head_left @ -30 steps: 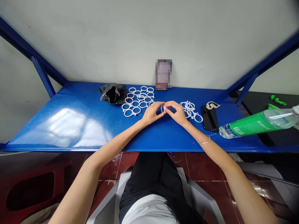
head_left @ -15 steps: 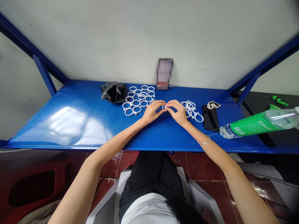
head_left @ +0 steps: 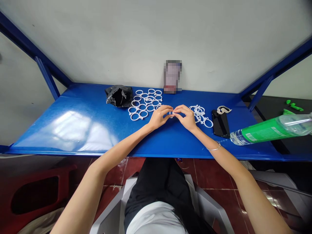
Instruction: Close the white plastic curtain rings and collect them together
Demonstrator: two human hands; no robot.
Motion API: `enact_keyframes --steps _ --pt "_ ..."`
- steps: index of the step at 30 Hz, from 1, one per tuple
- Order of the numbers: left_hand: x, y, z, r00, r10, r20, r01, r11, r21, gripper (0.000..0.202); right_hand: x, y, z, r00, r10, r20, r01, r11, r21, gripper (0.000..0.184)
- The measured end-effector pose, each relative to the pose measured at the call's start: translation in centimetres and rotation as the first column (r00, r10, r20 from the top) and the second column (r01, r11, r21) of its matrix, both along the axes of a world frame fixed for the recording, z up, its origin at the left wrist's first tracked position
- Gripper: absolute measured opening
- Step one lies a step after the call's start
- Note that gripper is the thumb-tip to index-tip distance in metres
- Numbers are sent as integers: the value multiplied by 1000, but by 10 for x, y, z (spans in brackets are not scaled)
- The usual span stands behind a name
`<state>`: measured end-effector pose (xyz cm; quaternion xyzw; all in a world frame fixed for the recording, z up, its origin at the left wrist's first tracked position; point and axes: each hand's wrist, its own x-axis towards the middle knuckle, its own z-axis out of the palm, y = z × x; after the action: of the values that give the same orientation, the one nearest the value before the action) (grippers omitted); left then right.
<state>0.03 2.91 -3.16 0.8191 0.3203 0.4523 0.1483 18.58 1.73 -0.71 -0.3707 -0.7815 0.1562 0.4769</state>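
Note:
My left hand (head_left: 159,117) and my right hand (head_left: 185,117) meet over the middle of the blue table, fingertips pinched together. Between them is a small white piece (head_left: 171,114), apparently part of a curtain ring, mostly hidden by the fingers. Several white curtain rings (head_left: 143,113), each with a small knob or eyelet, lie flat side by side left of my left hand. To the right of my right hand, more white rings (head_left: 208,123) lie in an overlapping heap, partly covered by that hand.
A crumpled black plastic bag (head_left: 119,96) lies open at the back left. A blurred-out upright object (head_left: 172,76) leans on the wall. On the right are a black phone (head_left: 220,125), a white curved item (head_left: 223,110) and a green-labelled bottle (head_left: 265,130). The blue table (head_left: 85,130) ends at my lap.
Both hands stay in nearly the same place. The small white piece between the fingertips has turned slightly. The whole view has shifted a little.

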Motion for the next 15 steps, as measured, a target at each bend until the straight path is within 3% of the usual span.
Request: enact_keyframes --steps 10,15 --pt "0 -3 1 999 9 -52 -10 1000 -27 22 0 0 -1 1000 16 -18 -16 1000 -5 12" --pt "1 -3 1 1000 -7 -16 8 999 45 18 0 -1 -1 1000 21 -18 -21 1000 21 11"
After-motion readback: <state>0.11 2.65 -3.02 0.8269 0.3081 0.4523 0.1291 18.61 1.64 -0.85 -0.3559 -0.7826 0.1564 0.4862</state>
